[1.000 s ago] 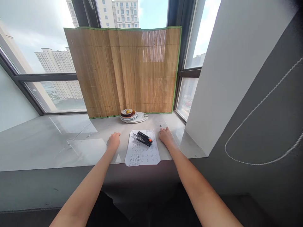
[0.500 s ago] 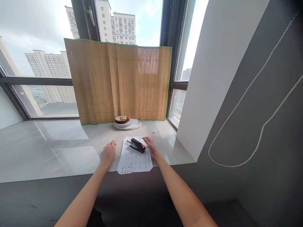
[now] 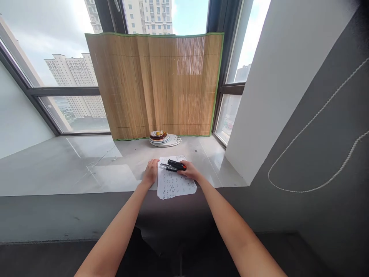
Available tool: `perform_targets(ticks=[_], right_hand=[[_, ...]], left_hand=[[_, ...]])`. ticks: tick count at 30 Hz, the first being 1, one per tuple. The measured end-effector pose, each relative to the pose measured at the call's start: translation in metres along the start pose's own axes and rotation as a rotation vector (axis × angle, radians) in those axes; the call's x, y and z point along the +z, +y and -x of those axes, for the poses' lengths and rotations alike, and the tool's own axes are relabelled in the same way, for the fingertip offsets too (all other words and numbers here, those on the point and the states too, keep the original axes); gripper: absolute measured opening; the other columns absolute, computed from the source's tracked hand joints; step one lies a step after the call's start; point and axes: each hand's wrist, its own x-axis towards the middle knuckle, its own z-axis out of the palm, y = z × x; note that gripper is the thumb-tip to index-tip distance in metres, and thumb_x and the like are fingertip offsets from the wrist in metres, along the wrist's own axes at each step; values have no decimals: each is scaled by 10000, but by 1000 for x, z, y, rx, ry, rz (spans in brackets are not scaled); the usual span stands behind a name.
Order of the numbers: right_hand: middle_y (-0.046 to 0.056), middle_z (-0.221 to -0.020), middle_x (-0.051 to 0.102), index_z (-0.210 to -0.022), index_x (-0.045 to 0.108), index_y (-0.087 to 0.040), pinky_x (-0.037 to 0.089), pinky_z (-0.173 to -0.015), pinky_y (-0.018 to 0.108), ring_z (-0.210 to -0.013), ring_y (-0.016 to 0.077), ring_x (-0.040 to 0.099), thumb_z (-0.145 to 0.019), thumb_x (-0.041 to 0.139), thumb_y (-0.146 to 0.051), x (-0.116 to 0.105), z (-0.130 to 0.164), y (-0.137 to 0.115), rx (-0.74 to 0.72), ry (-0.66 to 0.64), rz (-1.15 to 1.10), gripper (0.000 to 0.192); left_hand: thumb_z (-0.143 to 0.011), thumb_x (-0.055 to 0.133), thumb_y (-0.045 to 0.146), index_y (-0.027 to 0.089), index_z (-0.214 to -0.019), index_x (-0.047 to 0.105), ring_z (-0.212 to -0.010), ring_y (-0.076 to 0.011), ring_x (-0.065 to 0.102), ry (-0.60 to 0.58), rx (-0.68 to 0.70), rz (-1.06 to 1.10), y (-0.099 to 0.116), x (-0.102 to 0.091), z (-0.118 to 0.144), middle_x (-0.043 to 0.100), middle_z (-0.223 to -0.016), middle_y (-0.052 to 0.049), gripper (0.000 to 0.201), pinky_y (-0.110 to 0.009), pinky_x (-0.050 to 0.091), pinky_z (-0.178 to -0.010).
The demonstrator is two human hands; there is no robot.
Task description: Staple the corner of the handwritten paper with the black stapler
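A person's two bare hands work at a smooth, pale grey stone counter beneath a tall window. The right hand (image 3: 188, 174) is wrapped around the rear of a black stapler (image 3: 174, 166) with an orange mark at its end, lifting it just above a white sheet of paper (image 3: 174, 184) covered in small handwritten rows. The left hand (image 3: 151, 174) presses flat and relaxed on the sheet's left edge, fingers curled over the paper's border, gripping nothing. The sheet lies near the counter's front edge, its lower corners clipped off at an angle; the stapler's metal nose points left toward the left hand.

Farther back, well apart from the paper, a low stack of round plates (image 3: 164, 139) sits on the glossy surface, the topmost rimmed in brown. Just behind the plates a ribbed bamboo mat (image 3: 155, 84) with a green cloth border stands upright against the dark window frame, gently bowed along its slats.
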Motion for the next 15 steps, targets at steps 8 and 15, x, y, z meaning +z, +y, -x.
perform_targets(ticks=[8,15], right_hand=[[38,-1098,763,-1118,801,-215,494,-959,379,-1043,270,677,-703,870,-301,-3,0,2,-27,-38,-120,429],[28,-1048,762,-1096,809,-210,489,-929,360,-1005,261,672,-701,838,-255,-6,1,0,-31,-50,-133,399]], left_hand=[[-1011,496,133,198,-1284,784,-995,-268,662,-50,26,135,-8,3,-14,706,-964,-80,402,-400,544,-927],[-968,742,334,220,-1034,799,-1011,-279,738,-122,-38,278,-3,-4,-13,809,-1025,-73,143,-424,551,-959]])
